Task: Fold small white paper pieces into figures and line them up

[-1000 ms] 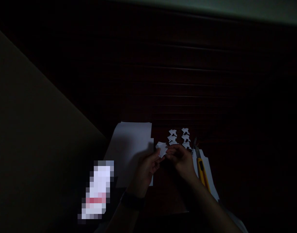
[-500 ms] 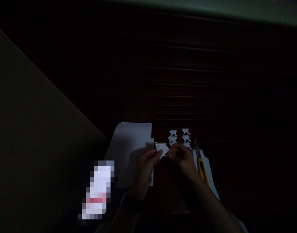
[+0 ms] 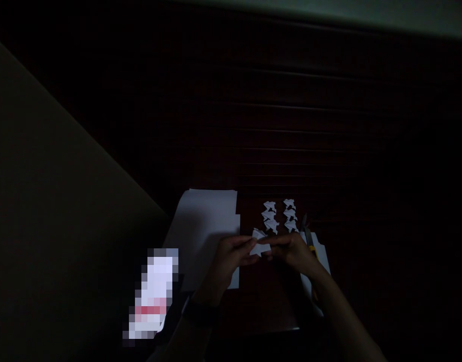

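Observation:
Between my two hands is a small folded piece of white paper (image 3: 260,247), held above the dark table. My left hand (image 3: 231,256) pinches its left side, the thumb lying on top. On its right side, my right hand (image 3: 294,252) has its fingers closed, the index finger stretched along the paper's upper face. Just beyond lie several small folded white paper figures in two columns, a left column (image 3: 269,216) and a right column (image 3: 290,214). Finer folds are too dim to make out.
White paper sheets (image 3: 208,211) lie to the left, partly under my left forearm. A yellow utility knife (image 3: 312,251) rests on more white paper (image 3: 323,254) at right, partly behind my right arm. A blurred-out bright object (image 3: 155,286) is at lower left.
The folded paper has moved slightly down and right and is turned differently. My right hand has come lower, its fingers now over the paper, covering more of the knife.

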`<state>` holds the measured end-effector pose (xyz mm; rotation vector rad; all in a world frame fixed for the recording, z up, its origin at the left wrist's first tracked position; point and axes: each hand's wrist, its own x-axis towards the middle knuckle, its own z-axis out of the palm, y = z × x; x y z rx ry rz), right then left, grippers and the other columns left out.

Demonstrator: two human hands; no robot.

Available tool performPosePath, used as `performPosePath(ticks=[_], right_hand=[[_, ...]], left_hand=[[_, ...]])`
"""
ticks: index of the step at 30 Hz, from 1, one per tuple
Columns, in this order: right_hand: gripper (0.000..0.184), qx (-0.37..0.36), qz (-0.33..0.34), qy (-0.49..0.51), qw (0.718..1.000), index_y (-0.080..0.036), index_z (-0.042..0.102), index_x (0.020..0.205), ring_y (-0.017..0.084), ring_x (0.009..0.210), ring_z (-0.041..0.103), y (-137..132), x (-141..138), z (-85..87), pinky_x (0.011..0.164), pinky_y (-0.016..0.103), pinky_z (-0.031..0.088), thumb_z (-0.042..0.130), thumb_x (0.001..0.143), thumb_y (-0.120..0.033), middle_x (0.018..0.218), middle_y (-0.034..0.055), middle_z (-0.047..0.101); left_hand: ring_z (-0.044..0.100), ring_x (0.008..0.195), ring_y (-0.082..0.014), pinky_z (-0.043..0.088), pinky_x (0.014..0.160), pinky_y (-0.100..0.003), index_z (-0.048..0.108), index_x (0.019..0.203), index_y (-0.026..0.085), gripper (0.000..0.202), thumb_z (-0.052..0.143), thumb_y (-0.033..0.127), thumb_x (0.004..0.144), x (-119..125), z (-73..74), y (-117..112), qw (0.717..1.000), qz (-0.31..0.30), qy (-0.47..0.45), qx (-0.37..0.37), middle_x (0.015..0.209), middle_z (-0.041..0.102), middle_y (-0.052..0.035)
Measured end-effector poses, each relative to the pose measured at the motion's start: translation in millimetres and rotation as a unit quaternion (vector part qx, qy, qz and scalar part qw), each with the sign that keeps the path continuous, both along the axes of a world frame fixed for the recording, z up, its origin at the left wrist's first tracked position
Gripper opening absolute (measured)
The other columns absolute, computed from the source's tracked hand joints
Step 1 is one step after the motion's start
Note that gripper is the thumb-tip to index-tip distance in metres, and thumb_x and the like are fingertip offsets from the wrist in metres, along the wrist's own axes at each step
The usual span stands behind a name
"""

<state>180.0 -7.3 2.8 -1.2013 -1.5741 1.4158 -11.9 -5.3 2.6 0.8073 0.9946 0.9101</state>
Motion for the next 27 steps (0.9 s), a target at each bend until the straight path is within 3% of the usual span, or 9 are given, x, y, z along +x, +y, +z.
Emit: performPosePath(ticks=[4, 7, 12, 16, 20, 24, 27], right_hand=[[0.025, 0.073, 0.009, -0.019, 0.997, -0.029, 0.072, 0.094, 0.021, 0.093, 0.059, 1, 0, 3.3, 0.083, 0.037, 0.048, 0.071, 0.069, -0.024, 0.097, 0.0035, 0.064], [0.028, 0.115, 0.009, -0.042, 0.993, -0.031, 0.073, 0.088, 0.02, 0.097, 0.056, 2, 1, 4.6, 0.085, 0.035, 0.046, 0.078, 0.062, -0.023, 0.108, 0.0031, 0.056], [0.02, 0.121, 0.028, -0.036, 0.992, -0.031, 0.073, 0.086, 0.02, 0.098, 0.055, 2, 2, 5.1, 0.084, 0.035, 0.047, 0.075, 0.067, -0.026, 0.108, 0.0036, 0.055], [0.012, 0.115, 0.019, -0.009, 0.993, -0.03, 0.074, 0.084, 0.02, 0.095, 0.058, 3, 1, 6.3, 0.081, 0.034, 0.048, 0.07, 0.073, -0.029, 0.103, 0.0039, 0.06], [0.014, 0.109, -0.022, 0.014, 0.994, -0.03, 0.073, 0.087, 0.02, 0.093, 0.059, 2, -3, 5.7, 0.08, 0.034, 0.05, 0.068, 0.075, -0.032, 0.1, 0.0037, 0.062], [0.014, 0.119, -0.051, 0.003, 0.992, -0.031, 0.073, 0.089, 0.021, 0.096, 0.058, 1, -5, 3.7, 0.083, 0.035, 0.048, 0.066, 0.077, -0.03, 0.102, 0.0037, 0.062], [0.015, 0.129, -0.043, -0.002, 0.991, -0.031, 0.073, 0.09, 0.021, 0.095, 0.058, 2, -6, 2.2, 0.082, 0.034, 0.048, 0.066, 0.077, -0.028, 0.102, 0.0034, 0.062]], left_hand=[[0.065, 0.08, -0.0232, 0.056, 0.069, -0.038, 0.072, 0.084, 0.012, 0.027, 0.073, 0.033, 0.066, 1, 2.4, -1, 1.0, -0.003, -0.006, 0.005, 0.09, 0.068, -0.0122], [0.065, 0.081, -0.0229, 0.056, 0.069, -0.037, 0.072, 0.085, 0.013, 0.026, 0.071, 0.033, 0.069, 3, 5.2, -2, 0.999, -0.025, -0.017, 0.01, 0.091, 0.068, -0.0117], [0.065, 0.082, -0.0234, 0.055, 0.075, -0.041, 0.071, 0.087, 0.012, 0.025, 0.069, 0.032, 0.072, 6, 7.4, -4, 0.997, -0.037, -0.065, 0.021, 0.09, 0.067, -0.0111], [0.066, 0.083, -0.0254, 0.052, 0.08, -0.043, 0.069, 0.094, 0.01, 0.03, 0.068, 0.032, 0.074, 7, 6.9, -5, 0.995, -0.033, -0.093, -0.012, 0.093, 0.068, -0.0142], [0.067, 0.088, -0.0245, 0.051, 0.083, -0.04, 0.068, 0.099, 0.016, 0.03, 0.069, 0.031, 0.072, 8, 4.1, -5, 0.989, 0.008, -0.139, -0.059, 0.107, 0.066, -0.0123], [0.067, 0.087, -0.0238, 0.048, 0.088, -0.041, 0.065, 0.103, 0.017, 0.03, 0.068, 0.028, 0.074, 8, -2.2, -6, 0.984, 0.024, -0.168, -0.063, 0.104, 0.068, -0.0111], [0.067, 0.085, -0.025, 0.05, 0.085, -0.042, 0.066, 0.102, 0.014, 0.033, 0.07, 0.027, 0.072, 9, -6.9, -6, 0.989, 0.055, -0.135, -0.036, 0.098, 0.069, -0.0127]])
